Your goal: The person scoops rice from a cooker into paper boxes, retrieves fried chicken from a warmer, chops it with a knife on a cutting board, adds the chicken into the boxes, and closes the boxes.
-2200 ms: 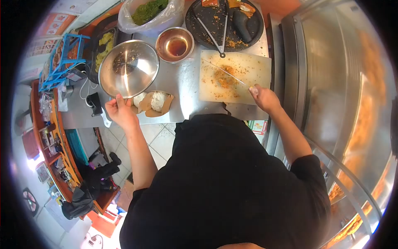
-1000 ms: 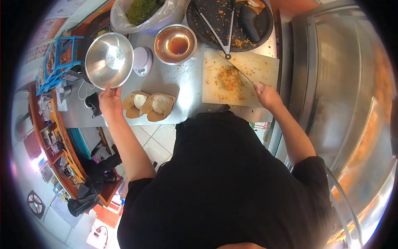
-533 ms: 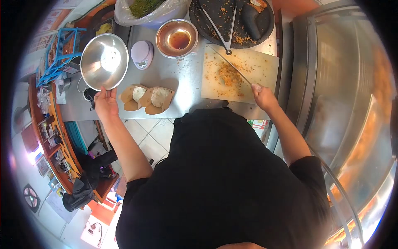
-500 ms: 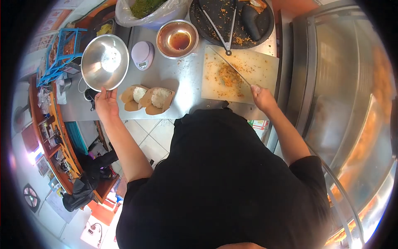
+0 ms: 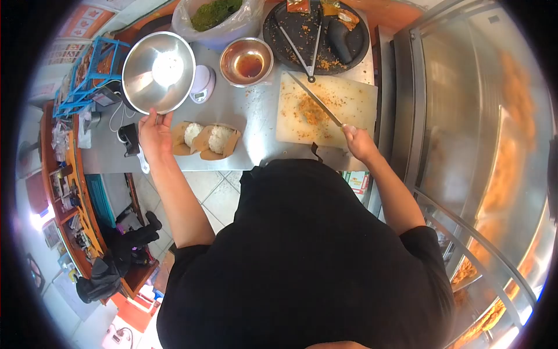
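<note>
My left hand [image 5: 156,134] grips the near rim of a large shiny metal bowl [image 5: 148,72], which looks empty and is tilted toward me. In my right hand [image 5: 359,141] is a long knife [image 5: 317,100], its blade pointing away and to the left over a white cutting board [image 5: 290,125]. Orange-brown crumbs and chopped bits [image 5: 313,113] lie on the board beneath the blade. Two open cardboard boxes holding white rice [image 5: 220,139] stand on the counter, right of my left hand.
A white kitchen scale [image 5: 201,87] sits beside a smaller metal bowl [image 5: 247,65] of brown liquid. Tongs [image 5: 314,58] lie on a dark round tray [image 5: 290,55]. Behind is a plastic-lined tub of greens [image 5: 215,14]. A glass display case [image 5: 453,87] borders the right side.
The metal bowl in my left hand has moved slightly right and away, now overlapping the scale. The knife blade has turned a little above the board. The whole view has shifted slightly.
</note>
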{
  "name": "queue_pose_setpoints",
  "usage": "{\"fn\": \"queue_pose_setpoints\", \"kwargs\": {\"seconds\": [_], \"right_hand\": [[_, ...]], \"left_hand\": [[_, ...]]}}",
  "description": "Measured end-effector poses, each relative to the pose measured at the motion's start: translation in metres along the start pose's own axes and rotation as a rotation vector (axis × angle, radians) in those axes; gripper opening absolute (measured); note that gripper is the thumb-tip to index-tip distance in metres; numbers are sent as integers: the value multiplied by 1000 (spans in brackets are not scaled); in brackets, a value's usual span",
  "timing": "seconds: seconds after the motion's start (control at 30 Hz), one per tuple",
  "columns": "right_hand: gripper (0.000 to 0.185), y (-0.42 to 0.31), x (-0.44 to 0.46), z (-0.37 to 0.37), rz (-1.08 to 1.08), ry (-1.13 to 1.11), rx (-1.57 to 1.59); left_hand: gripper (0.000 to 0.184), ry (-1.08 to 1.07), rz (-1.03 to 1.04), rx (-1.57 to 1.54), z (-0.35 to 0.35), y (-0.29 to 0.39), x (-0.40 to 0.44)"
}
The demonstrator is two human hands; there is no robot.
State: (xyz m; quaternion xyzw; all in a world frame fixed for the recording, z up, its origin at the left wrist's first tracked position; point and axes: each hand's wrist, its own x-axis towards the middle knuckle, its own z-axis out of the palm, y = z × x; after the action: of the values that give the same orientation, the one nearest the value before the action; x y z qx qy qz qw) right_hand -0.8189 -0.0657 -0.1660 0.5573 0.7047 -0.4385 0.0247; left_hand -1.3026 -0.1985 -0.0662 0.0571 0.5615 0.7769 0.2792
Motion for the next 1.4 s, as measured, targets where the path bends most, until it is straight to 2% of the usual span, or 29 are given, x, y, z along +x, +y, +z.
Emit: {"fn": "queue_pose_setpoints", "kwargs": {"seconds": [0.07, 0.13, 0.23, 0.33, 0.47, 0.53, 0.67, 0.77, 0.87, 0.93, 1.03, 1.17, 1.33, 1.37, 1.4], "right_hand": [[54, -7, -6, 0, -2, 5, -20], [56, -15, -1, -1, 126, -79, -162], [57, 23, 19, 33, 38, 40, -144], [59, -1, 12, 21, 100, -48, -146], [59, -15, 3, 13, 96, -61, -110], [60, -12, -3, 24, 56, 60, -83], [61, -42, -11, 23, 80, -50, -50], [62, -31, 1, 41, 141, -43, -115], [64, -24, 11, 49, 43, 69, -248], [66, -42, 5, 31, 132, -139, -147], [63, -6, 33, 36, 35, -18, -121], [65, -5, 20, 25, -132, 65, -53], [67, -30, -2, 22, 105, -83, -125], [67, -24, 1, 30, 110, -84, -125], [67, -15, 4, 43, 41, 18, -161]], "left_hand": [[14, 11, -3, 34, -6, 1, -4], [14, 19, -9, 24, -11, 1, -12], [14, 32, -20, -9, -17, 2, -20], [13, 18, -14, -27, -27, 5, -23], [12, 13, 26, -62, -31, 12, -32], [12, 21, 32, -63, -37, 14, -36], [12, 36, 17, -39, -47, 12, -40], [13, 36, 0, -41, -48, 7, -41], [13, 39, -6, -16, -43, 8, -41], [13, 6, 2, -39, -39, 9, -40], [13, -22, 22, -91, -24, 15, -42], [13, -58, 30, -118, -27, 17, -42], [12, -46, 9, -77, -42, 14, -44], [12, -18, 7, -60, -42, 13, -45], [12, -17, 2, -58, -42, 11, -43]]}}
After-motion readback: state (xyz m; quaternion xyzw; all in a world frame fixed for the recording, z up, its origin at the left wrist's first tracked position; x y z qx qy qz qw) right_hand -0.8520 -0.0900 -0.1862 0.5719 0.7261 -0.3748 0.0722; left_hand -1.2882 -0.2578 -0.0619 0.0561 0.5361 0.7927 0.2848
